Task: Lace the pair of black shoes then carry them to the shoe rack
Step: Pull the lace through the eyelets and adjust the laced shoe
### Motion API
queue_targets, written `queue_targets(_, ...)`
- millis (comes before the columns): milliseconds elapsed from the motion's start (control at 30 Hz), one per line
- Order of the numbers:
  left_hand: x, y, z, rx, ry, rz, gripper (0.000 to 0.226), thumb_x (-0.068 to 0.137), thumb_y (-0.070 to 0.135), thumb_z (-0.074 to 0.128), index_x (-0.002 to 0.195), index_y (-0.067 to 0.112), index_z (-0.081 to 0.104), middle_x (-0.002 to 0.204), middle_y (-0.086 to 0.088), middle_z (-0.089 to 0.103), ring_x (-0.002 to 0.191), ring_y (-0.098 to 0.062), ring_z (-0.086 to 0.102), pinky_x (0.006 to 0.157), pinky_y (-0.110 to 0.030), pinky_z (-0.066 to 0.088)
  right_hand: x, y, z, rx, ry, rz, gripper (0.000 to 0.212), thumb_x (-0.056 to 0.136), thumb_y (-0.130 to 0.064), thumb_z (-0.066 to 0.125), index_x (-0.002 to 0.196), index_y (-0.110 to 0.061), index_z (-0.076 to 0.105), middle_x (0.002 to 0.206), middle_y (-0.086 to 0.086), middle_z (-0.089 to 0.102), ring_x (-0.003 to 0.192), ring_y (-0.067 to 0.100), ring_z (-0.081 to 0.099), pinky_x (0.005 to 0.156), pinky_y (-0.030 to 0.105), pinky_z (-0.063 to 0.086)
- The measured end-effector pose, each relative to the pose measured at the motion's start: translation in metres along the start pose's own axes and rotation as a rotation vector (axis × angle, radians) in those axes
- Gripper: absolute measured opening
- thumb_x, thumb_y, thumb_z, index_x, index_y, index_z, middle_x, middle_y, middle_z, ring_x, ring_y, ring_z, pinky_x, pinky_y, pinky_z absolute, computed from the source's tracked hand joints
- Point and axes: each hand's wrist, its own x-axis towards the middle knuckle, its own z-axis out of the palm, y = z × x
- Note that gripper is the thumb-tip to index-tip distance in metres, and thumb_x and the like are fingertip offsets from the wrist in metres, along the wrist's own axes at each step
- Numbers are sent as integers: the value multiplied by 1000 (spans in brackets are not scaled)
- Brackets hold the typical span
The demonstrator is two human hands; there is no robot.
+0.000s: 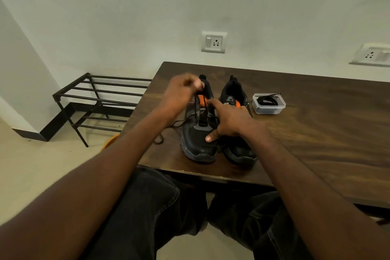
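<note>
Two black shoes with orange inner lining stand side by side on the dark wooden table [316, 129], toes toward me. Over the left shoe [198, 143], my left hand [181, 93] is raised and blurred, pinching a black lace [197, 104] that runs down to the eyelets. My right hand [229, 121] rests across both shoes, index finger stretched onto the left shoe's tongue and thumb on its toe. It hides much of the right shoe [238, 152]. A loose lace end [168, 127] trails off the left shoe onto the table.
A clear plastic box [268, 104] holding another black lace sits right of the shoes. A black metal shoe rack [101, 99] stands on the floor left of the table, against the wall. Wall sockets [213, 42] are behind the table. My legs are under the table's near edge.
</note>
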Motion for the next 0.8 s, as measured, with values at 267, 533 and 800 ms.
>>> queue_targets(267,0,-32,1,718,-186,144,7,94,20,73,99,21,70,99,4,58,82,-5,56,70,-17,44,3,1,3,4,0,-7,113,67,-55,92,154,-43,21,151,4,55,143,35,46,122,66,15)
queue_targets(533,-1,-20,7,615,-125,137,19,100,10,61,86,24,65,93,4,64,81,-5,60,76,-27,51,0,1,2,25,5,-11,113,69,-54,91,155,-42,20,152,3,54,144,35,45,123,66,14)
queue_targets(800,-1,-14,-9,342,-30,86,7,105,23,57,104,18,61,89,0,66,77,-13,64,61,-23,51,1,1,2,48,-13,-13,111,69,-52,92,154,-43,22,153,4,54,144,35,46,122,67,18)
